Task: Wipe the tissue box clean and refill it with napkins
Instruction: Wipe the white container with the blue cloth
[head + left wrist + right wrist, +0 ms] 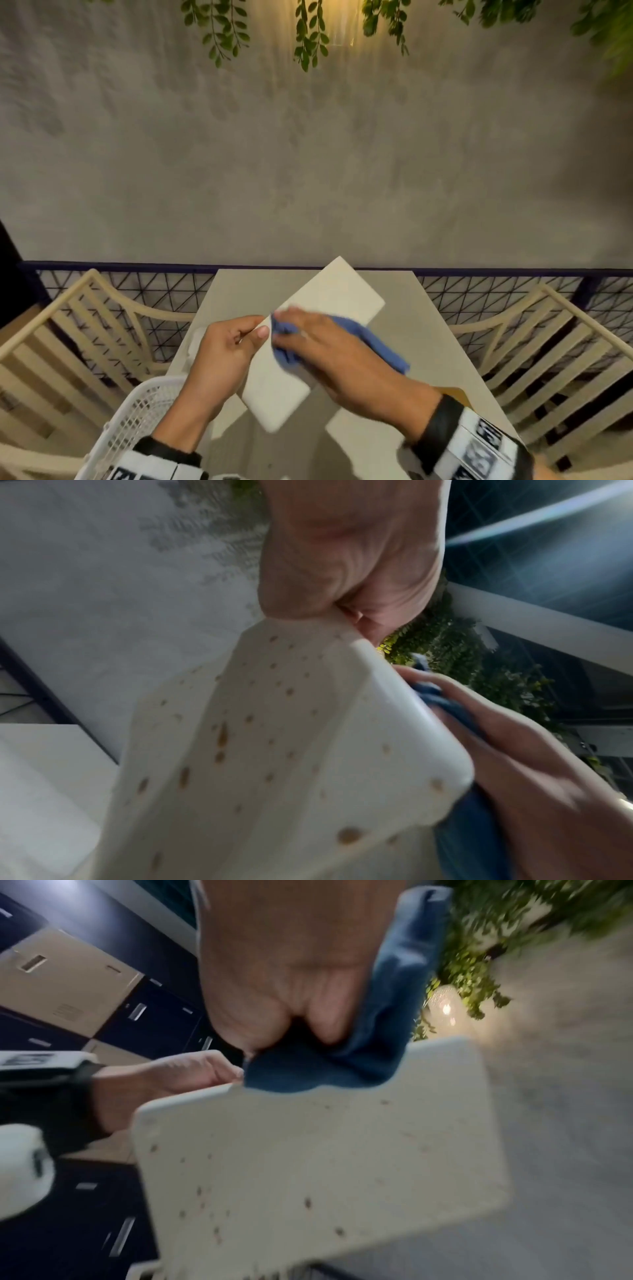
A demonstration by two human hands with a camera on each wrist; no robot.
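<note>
At the far left stood a cream slatted chair (pixel 78 329), and in front of it, near the bottom edge, a white mesh basket (pixel 137 418). Next to the basket, the left hand (pixel 222 353) held the tissue box (pixel 329 294) by its left long edge: the thumb and the curled fingers pinched this edge. The box was a flat cream piece, lifted above the grey table (pixel 428 329) and turned diagonally, with 1 end pointing to the far wall. In the left wrist view its surface showed many small brown spots (pixel 222 737). In the middle of the box the right hand (pixel 329 349) lay flat with the fingers stretched, and it pressed a blue cloth (pixel 380 349) against the top face. The cloth reached out from under the palm toward the right. Further right, behind the table, there was a dark wire fence (pixel 479 294), and then 1 more cream chair (pixel 555 353).
</note>
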